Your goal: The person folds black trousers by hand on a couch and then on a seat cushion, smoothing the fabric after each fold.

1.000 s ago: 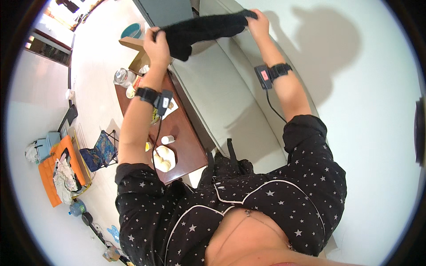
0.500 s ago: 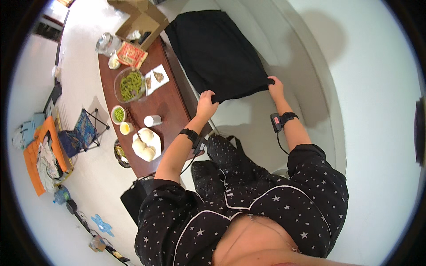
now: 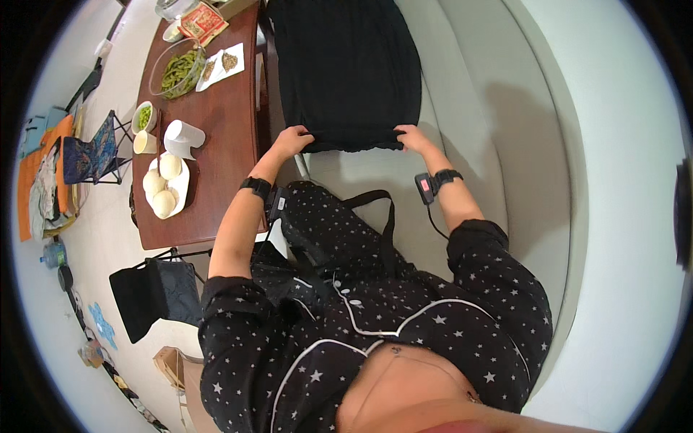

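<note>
A large black cloth garment [image 3: 346, 72] lies spread along the grey sofa, its far end cut off by the top of the view. The near edge is gathered and slightly ruffled. At that edge's left corner, my left hand [image 3: 293, 140] is closed with fingers and thumb pinching the cloth. My right hand [image 3: 413, 138] grips the right corner in the same way. Between the two hands the edge runs nearly straight. Whether the garment is trousers or a skirt, I cannot tell.
The grey sofa [image 3: 498, 151] runs along the right. On the left, a brown wooden table [image 3: 209, 180] carries a glass bowl of green pods [image 3: 180, 76], a plate of white buns [image 3: 164, 203], a white paper roll [image 3: 184, 136] and small bowls. A black folding chair [image 3: 155, 289] stands near its end.
My hands and the garment's held edge have come left and slightly nearer, and the edge is now level. The view has shifted, so the table sits higher and farther left.
</note>
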Demonstrator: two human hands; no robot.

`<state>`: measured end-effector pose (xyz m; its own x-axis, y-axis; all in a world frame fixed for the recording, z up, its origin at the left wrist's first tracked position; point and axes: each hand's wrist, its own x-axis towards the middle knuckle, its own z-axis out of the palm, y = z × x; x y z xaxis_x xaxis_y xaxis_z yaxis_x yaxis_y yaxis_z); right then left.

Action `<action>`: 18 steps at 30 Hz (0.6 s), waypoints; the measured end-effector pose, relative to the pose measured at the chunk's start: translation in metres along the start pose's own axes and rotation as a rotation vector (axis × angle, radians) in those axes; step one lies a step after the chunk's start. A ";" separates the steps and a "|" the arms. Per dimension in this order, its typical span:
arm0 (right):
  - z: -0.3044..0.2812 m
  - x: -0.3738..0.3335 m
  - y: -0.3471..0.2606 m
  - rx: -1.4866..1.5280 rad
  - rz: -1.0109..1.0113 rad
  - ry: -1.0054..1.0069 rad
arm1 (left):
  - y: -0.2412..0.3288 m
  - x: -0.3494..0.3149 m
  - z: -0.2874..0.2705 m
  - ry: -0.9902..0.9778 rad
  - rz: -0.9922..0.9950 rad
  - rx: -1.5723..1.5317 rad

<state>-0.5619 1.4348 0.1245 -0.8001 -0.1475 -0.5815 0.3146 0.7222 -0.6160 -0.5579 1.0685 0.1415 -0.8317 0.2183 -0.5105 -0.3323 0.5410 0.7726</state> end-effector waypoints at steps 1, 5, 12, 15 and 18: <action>-0.001 0.004 -0.018 -0.036 0.035 -0.025 | 0.002 -0.007 -0.011 0.001 0.025 0.026; 0.014 0.003 -0.045 -0.152 -0.019 -0.071 | -0.005 -0.023 -0.027 0.044 0.045 0.109; 0.044 -0.031 -0.045 -0.338 0.215 -0.382 | -0.025 -0.049 0.003 -0.131 0.056 0.517; 0.048 -0.048 -0.038 -0.241 0.330 -0.487 | -0.010 -0.061 0.005 -0.134 0.040 0.544; 0.042 -0.048 -0.050 -0.350 0.345 -0.561 | 0.005 -0.071 -0.003 -0.221 0.010 0.504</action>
<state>-0.5179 1.3770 0.1608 -0.2744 -0.1282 -0.9530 0.2443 0.9492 -0.1981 -0.5018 1.0527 0.1829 -0.7021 0.3614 -0.6136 -0.0256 0.8483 0.5289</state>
